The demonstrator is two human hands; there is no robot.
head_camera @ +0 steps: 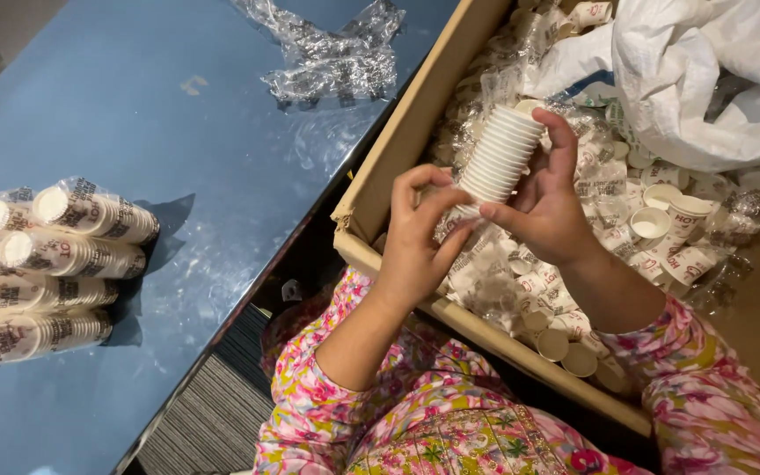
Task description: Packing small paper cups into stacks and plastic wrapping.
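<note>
A stack of small white paper cups [501, 154] is held over the near corner of a cardboard box [398, 145]. My right hand [545, 207] wraps around the stack's middle, thumb and fingers closed on it. My left hand [415, 242] pinches the stack's lower end with thumb and fingertips. The box is filled with loose small cups [661, 224] and crumpled clear wrap.
Several wrapped cup stacks [41, 268] lie piled on the blue table [178, 158] at the left. Crumpled clear plastic wrap [332, 57] lies at the table's far edge. A white plastic bag [705, 70] rests in the box's far right. Striped floor [213, 413] shows below the table.
</note>
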